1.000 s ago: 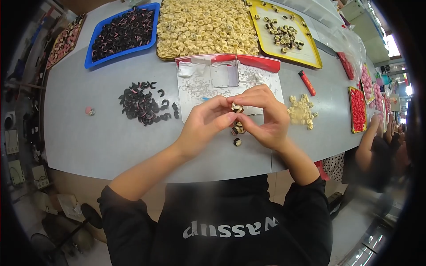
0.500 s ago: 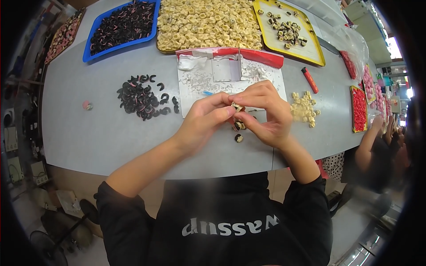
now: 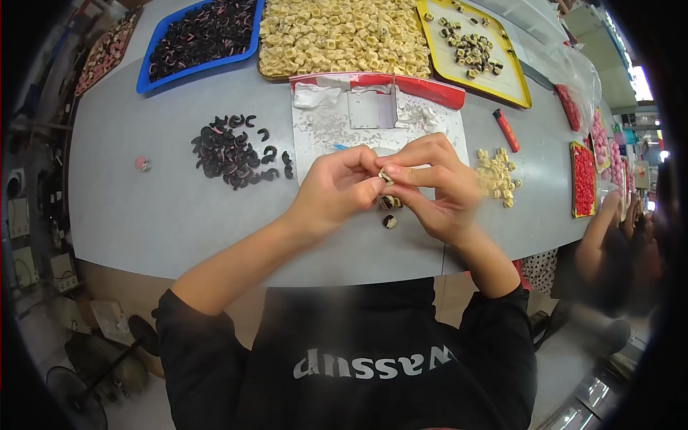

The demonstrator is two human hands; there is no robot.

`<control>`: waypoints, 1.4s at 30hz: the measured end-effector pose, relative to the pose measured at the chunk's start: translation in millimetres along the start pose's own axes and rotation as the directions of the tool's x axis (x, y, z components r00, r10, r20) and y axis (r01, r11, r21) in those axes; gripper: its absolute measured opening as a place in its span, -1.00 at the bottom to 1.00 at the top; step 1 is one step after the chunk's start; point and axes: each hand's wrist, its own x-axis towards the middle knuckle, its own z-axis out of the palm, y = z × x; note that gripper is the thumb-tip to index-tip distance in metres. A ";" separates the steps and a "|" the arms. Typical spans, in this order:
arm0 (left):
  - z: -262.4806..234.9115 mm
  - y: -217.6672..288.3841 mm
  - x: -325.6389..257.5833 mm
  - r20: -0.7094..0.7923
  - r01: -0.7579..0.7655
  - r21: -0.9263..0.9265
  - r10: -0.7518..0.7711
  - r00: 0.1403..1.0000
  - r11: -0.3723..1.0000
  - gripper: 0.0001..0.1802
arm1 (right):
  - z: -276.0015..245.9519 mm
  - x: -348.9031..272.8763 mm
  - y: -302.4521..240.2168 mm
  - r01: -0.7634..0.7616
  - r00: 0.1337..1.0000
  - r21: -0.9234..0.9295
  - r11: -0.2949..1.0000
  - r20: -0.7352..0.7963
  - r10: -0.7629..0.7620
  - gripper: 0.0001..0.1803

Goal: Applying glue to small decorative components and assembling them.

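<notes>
Over the middle of the table, my left hand (image 3: 333, 188) and my right hand (image 3: 438, 188) meet at the fingertips. Pinched between them is a small cream piece (image 3: 386, 177) with a dark part, mostly covered by fingers. Just below lie several small black-and-cream assembled pieces (image 3: 389, 221), some partly hidden by my right hand. A loose heap of black curved pieces (image 3: 228, 154) lies to the left of my left hand. Beyond my right hand is a small pile of cream pieces (image 3: 497, 175).
A white board with a red edge (image 3: 444, 95) bears white paste and scraps. Behind it stand a blue tray (image 3: 143, 84) of black curved pieces, a large heap of cream pieces (image 3: 344, 39) and a yellow tray (image 3: 527, 93). A red lighter (image 3: 506, 131) lies right. Another person's arm (image 3: 596, 229) shows far right.
My fingers have shifted on the small cream piece, and my right thumb and fingers are now closer around it. The whole view has moved slightly.
</notes>
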 end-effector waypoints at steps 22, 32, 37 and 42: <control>3.5 6.8 -13.7 0.442 -0.575 0.804 0.799 0.408 -0.151 -0.61 | -1.5 -3.2 -18.0 -0.477 0.857 0.797 0.370 0.329 0.397 -0.62; -1.0 0.3 -11.9 0.481 -0.669 0.734 0.786 0.389 -0.118 -0.53 | -5.4 0.6 -20.8 -0.550 0.809 0.786 0.282 0.416 0.416 -0.59; 6.8 4.1 -14.6 0.384 -0.647 0.762 0.776 0.501 0.040 -0.52 | -6.2 1.5 -19.9 -0.584 0.796 0.751 0.308 0.456 0.398 -0.59; 9.1 3.7 -12.3 0.346 -0.633 0.767 0.763 0.545 0.105 -0.48 | -16.3 0.9 -19.1 -0.621 0.771 0.723 0.302 0.495 0.401 -0.61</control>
